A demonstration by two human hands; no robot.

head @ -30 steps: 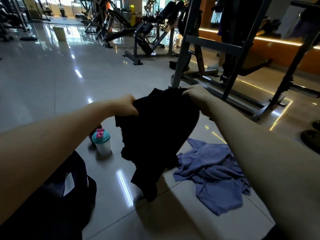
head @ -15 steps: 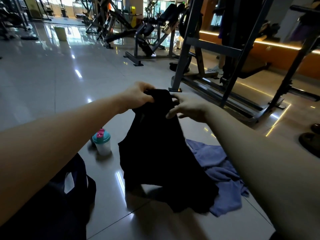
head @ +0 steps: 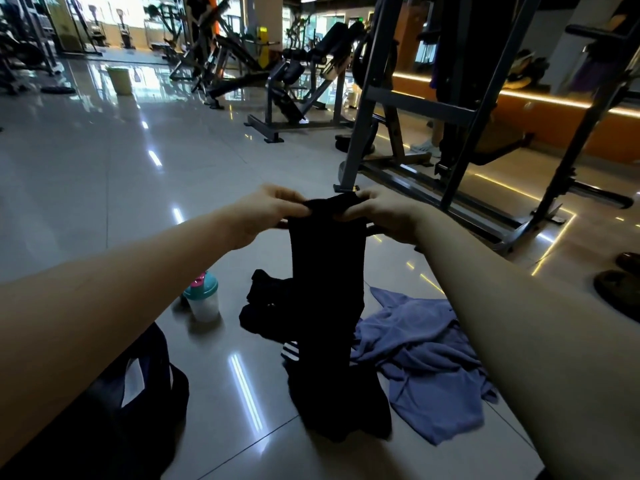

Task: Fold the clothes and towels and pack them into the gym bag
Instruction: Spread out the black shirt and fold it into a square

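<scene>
Well, folding seems just begun — left hand [head: 273, 211] and right hand [head: 379, 213] pinch the long black garment [head: 329, 271]; crumpled blue cloth [head: 426, 358] lies unfolded.

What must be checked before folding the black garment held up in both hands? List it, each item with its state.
1. Left hand pinches the top edge of the black fabric garment: ok.
2. Right hand pinches the same edge: ok.
3. Garment hanging free: not ok, its lower end is bunched on the glossy tiled floor.
4. Garment clear of the crumpled blue-purple cloth: cannot tell, they overlap in view.
5. Dark gym bag open for packing: cannot tell.
6. Teal-lidded plastic shaker bottle upright, apart from the garment: ok.
</scene>
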